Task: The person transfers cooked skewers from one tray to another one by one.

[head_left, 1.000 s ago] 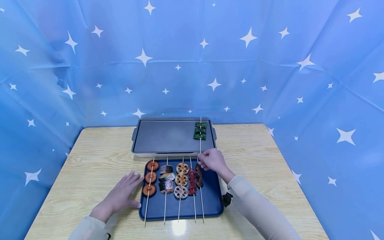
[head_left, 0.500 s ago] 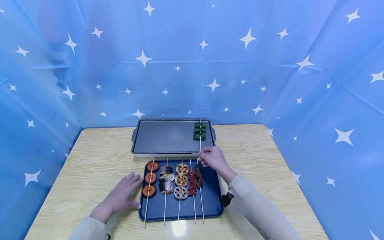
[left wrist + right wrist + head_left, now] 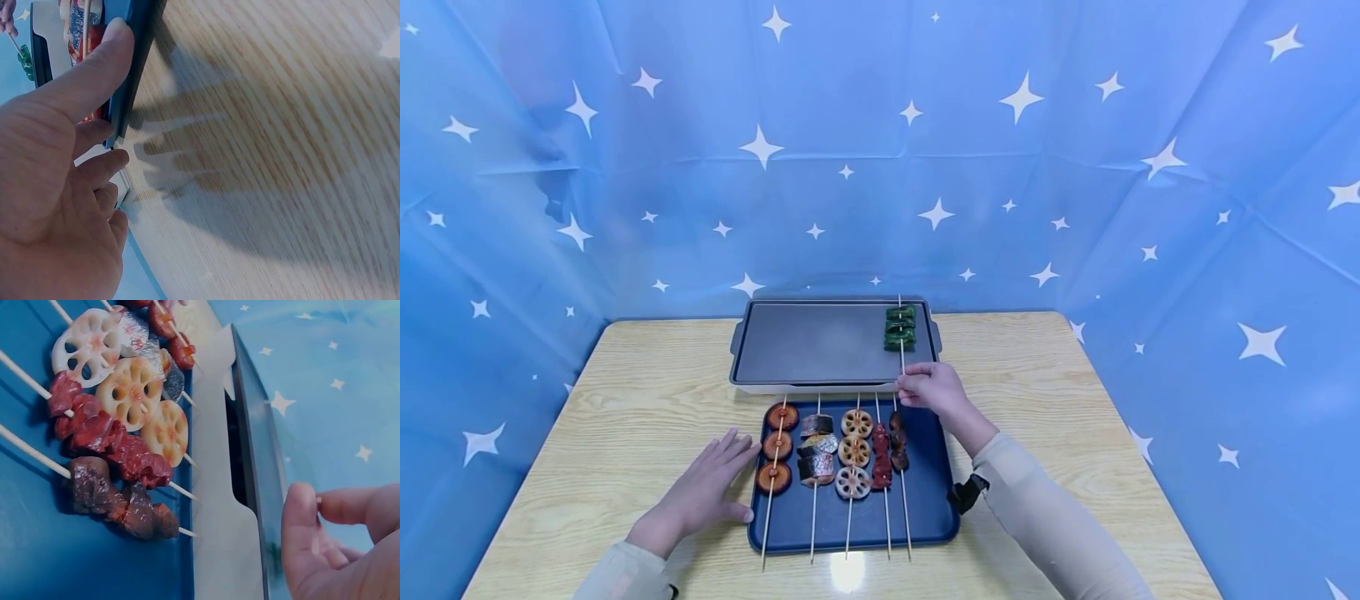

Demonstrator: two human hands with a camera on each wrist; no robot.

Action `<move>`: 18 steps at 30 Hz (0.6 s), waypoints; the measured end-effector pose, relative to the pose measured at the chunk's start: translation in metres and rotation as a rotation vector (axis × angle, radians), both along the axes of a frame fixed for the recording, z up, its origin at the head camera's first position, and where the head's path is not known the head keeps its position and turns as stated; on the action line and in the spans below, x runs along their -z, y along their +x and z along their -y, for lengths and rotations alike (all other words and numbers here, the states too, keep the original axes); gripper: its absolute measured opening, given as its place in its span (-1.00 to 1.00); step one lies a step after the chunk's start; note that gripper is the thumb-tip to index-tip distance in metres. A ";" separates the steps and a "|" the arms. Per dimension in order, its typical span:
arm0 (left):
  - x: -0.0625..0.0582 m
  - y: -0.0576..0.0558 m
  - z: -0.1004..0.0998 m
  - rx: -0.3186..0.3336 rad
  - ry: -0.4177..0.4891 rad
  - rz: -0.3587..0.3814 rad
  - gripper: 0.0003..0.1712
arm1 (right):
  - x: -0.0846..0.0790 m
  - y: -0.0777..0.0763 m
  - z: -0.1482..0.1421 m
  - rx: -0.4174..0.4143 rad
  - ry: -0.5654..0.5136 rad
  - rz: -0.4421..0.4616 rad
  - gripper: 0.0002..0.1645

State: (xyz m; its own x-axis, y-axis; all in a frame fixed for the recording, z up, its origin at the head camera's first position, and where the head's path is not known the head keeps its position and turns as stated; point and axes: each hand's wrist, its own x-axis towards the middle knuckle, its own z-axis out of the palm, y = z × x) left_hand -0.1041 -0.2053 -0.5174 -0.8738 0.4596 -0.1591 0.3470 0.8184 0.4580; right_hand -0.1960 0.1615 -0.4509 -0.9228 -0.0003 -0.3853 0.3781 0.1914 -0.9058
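Note:
My right hand [image 3: 942, 395] pinches the stick of a green pepper skewer [image 3: 900, 327] between thumb and index finger, at the front edge of a dark griddle [image 3: 812, 342]. The green pieces lie at the griddle's right end. In the right wrist view the pinching hand [image 3: 356, 544] hides most of the stick. My left hand [image 3: 700, 492] lies with spread fingers at the left edge of a blue tray [image 3: 928, 508]. Up close in the left wrist view, the left thumb [image 3: 94, 78] touches the tray's rim, and this hand holds nothing.
On the tray lie skewers of round brown slices [image 3: 777, 444], fish pieces [image 3: 816, 450], lotus root [image 3: 853, 450], red meat [image 3: 881, 456] and dark brown meat [image 3: 898, 439]. The wooden table [image 3: 587, 417] extends to both sides. A blue starry curtain [image 3: 850, 208] stands behind.
My right hand has shifted slightly away from me, toward the griddle, still pinching the stick. The green pieces keep almost the same spot. The left hand has not moved.

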 end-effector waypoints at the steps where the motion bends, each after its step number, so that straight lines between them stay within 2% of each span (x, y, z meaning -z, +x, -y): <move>1: 0.000 0.000 0.000 0.000 -0.002 0.000 0.09 | 0.000 -0.001 0.000 0.001 -0.003 0.005 -0.58; 12: -0.001 0.000 -0.001 0.000 -0.005 -0.006 0.09 | 0.003 -0.005 -0.007 -0.002 -0.122 0.044 -0.60; 18: -0.002 0.000 -0.001 -0.003 -0.013 -0.003 0.10 | 0.000 -0.003 -0.009 -0.019 -0.129 0.020 -0.58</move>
State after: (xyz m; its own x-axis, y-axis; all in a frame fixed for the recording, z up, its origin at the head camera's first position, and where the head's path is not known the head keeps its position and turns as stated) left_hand -0.1038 -0.2043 -0.5155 -0.8755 0.4552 -0.1621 0.3463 0.8251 0.4465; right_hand -0.1988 0.1702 -0.4508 -0.9142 -0.0685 -0.3994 0.3938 0.0816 -0.9155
